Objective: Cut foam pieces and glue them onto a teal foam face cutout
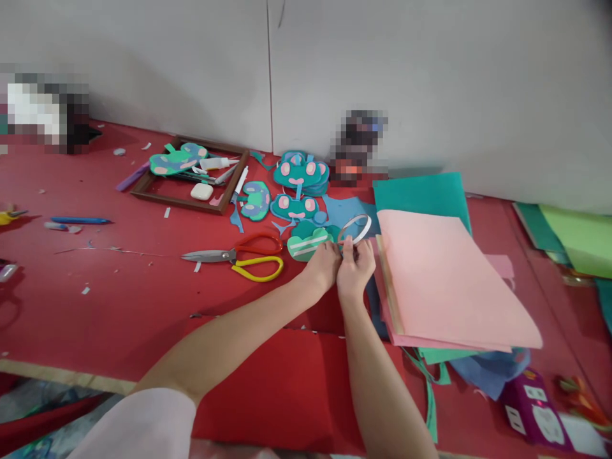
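Observation:
My right hand [355,264] is closed round a roll of white tape [362,229], which stands up above its fingers. Beside it, my left hand [325,262] has its fingers pressed together at the edge of a green felt piece [305,245] with pale strips across it; what the fingertips pinch is too small to make out. The two hands nearly touch. Behind them lie teal felt faces with pink eyes [295,208] and a stack of similar ones [301,175]. Scissors with red and yellow handles [234,256] lie left of my left hand.
Pink sheets [449,280] over teal ones [421,191] lie close on the right. A brown frame [184,203] holding small items is at the back left. A purple power strip [533,408] sits front right. A grey wall [191,64] rises behind.

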`<state>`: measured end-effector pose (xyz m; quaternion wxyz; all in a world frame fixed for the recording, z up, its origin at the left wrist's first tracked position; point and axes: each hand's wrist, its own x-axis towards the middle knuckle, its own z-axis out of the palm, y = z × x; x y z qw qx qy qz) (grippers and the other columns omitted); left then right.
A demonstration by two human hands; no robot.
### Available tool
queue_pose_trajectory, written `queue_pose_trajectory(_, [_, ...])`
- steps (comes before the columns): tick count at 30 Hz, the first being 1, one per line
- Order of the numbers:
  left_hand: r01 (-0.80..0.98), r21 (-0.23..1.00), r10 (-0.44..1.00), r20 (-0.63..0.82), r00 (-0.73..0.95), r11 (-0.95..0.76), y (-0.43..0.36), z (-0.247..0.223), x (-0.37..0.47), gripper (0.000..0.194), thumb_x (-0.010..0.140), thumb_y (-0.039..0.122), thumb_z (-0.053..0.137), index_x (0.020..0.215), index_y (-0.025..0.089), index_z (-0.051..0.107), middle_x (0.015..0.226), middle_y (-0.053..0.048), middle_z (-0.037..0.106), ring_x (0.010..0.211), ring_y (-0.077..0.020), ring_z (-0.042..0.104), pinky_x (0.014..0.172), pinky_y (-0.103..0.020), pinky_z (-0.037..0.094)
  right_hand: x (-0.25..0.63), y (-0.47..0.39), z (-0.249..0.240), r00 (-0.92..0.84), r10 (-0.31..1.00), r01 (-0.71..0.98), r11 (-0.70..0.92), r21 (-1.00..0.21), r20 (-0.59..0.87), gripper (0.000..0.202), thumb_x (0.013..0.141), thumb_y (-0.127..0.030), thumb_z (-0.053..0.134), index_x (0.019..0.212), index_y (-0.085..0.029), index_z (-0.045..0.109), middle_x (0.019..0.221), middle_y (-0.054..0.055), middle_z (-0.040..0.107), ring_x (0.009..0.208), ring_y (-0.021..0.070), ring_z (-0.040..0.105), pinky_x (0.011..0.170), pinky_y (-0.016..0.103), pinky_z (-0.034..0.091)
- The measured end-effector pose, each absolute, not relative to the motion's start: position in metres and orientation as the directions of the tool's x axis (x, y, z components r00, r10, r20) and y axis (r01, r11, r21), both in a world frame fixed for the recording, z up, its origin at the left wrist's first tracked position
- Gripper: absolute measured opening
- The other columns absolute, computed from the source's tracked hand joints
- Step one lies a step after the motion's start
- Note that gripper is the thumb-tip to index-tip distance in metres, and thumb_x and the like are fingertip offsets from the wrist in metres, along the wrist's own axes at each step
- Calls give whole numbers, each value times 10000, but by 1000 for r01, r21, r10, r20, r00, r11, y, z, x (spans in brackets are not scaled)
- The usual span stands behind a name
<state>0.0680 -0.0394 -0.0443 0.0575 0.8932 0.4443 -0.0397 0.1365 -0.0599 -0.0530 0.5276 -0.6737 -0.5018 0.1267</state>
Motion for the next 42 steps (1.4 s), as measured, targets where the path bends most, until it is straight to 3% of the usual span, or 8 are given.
queue_pose_trajectory(14, [830, 65, 831, -24, 556, -554, -49, -48, 55, 352, 861, 20, 308, 1090, 21, 576, 1000, -178, 618, 979, -269, 570, 768, -356, 465, 144, -50, -61, 558, 801, 340, 15, -940, 215, 351, 865, -460, 477, 679, -171, 554, 626, -7, 550, 601, 129, 507, 639, 270, 407])
queue_pose_trajectory(17, [849, 153, 859, 9, 511, -506, -49, -50, 49, 341, 874, 28, 316, 1098, 15, 572, 1037, -173, 613, 996, -274, 571, 788, -361, 468, 149, -46, -63, 594, 790, 251, -2, -968, 153, 369, 840, -487, 495, 675, -164, 562, 589, -20, 528, 557, 115, 471, 600, 260, 399])
queue_pose_trajectory(23, [801, 510, 941, 56, 333, -313, -36, -57, 39, 312, 934, 171, 358, 1200, 96, 503, 1089, -118, 637, 996, -199, 603, 842, -304, 468, 149, -45, -59, 560, 815, 281, -20, -960, 147, 382, 825, -499, 493, 668, -163, 583, 574, -23, 510, 557, 118, 470, 590, 256, 393])
queue_pose_trajectory(25, [768, 610, 966, -16, 259, -196, -29, -56, 35, 276, 912, 203, 422, 1155, 120, 523, 1024, -90, 667, 922, -176, 632, 781, -267, 480, 148, -44, -57, 566, 814, 274, -36, -961, 131, 377, 824, -493, 493, 670, -161, 585, 567, -21, 514, 551, 120, 474, 580, 254, 391])
queue_pose_trajectory(27, [738, 666, 961, -123, 247, -104, -19, -54, 31, 176, 866, 207, 487, 991, 154, 598, 909, -57, 692, 845, -164, 648, 741, -248, 480, 148, -44, -56, 571, 811, 276, -47, -960, 124, 373, 825, -487, 491, 670, -161, 587, 554, -24, 507, 543, 119, 472, 577, 254, 386])
queue_pose_trajectory(31, [748, 662, 891, -364, 271, 43, 3, -51, 29, 141, 808, 260, 531, 792, 167, 636, 668, -31, 667, 655, -164, 648, 645, -252, 490, 148, -43, -57, 564, 815, 283, -39, -958, 133, 370, 827, -481, 493, 667, -161, 585, 560, -27, 503, 549, 119, 474, 590, 257, 383])
queue_pose_trajectory(36, [766, 624, 717, -604, 348, 154, 26, -45, 36, 294, 822, 280, 518, 576, 134, 589, 630, -69, 660, 557, -140, 628, 587, -229, 494, 147, -43, -58, 547, 821, 305, -11, -952, 165, 360, 837, -467, 495, 679, -159, 595, 599, -18, 510, 587, 125, 482, 612, 261, 382])
queue_pose_trajectory(42, [808, 549, 537, -757, 372, 214, 37, -29, 40, 288, 868, 232, 465, 658, 139, 639, 625, -82, 685, 636, -155, 661, 671, -246, 511, 145, -43, -58, 535, 824, 343, -7, -939, 189, 350, 854, -438, 470, 659, -164, 567, 626, -9, 515, 608, 126, 478, 619, 259, 377])
